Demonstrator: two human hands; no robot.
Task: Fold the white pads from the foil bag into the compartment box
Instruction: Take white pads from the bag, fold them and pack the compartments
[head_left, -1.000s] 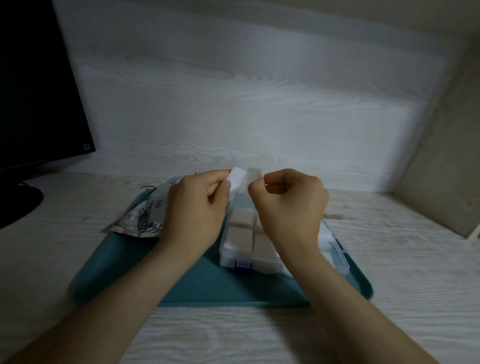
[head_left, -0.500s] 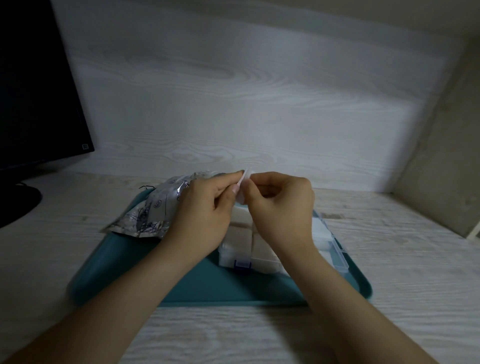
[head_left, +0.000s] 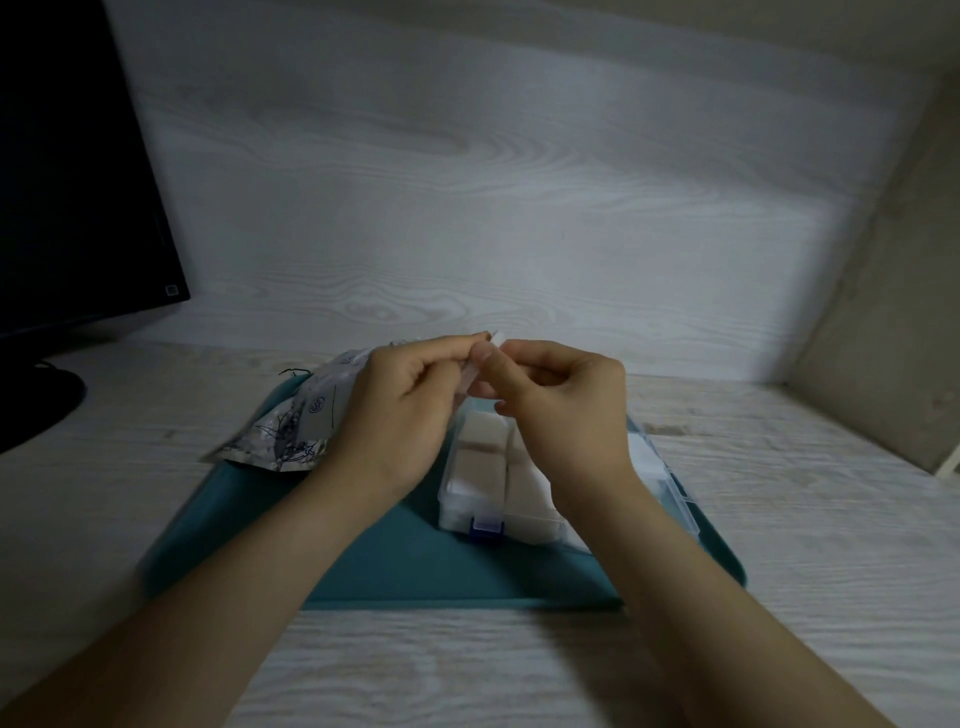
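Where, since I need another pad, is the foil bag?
Head view, left side: the foil bag lies over the far-left corner of the teal tray, beside the left hand, left of the compartment box.

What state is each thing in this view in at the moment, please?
tray: flat, carrying box and bag.
compartment box: lid open, near compartments filled with pads.
foil bag: lying over the tray's far left corner.
white pad: pinched above the box, mostly hidden.
left hand: pinches the white pad.
right hand: pinches the white pad.
monitor: screen dark.
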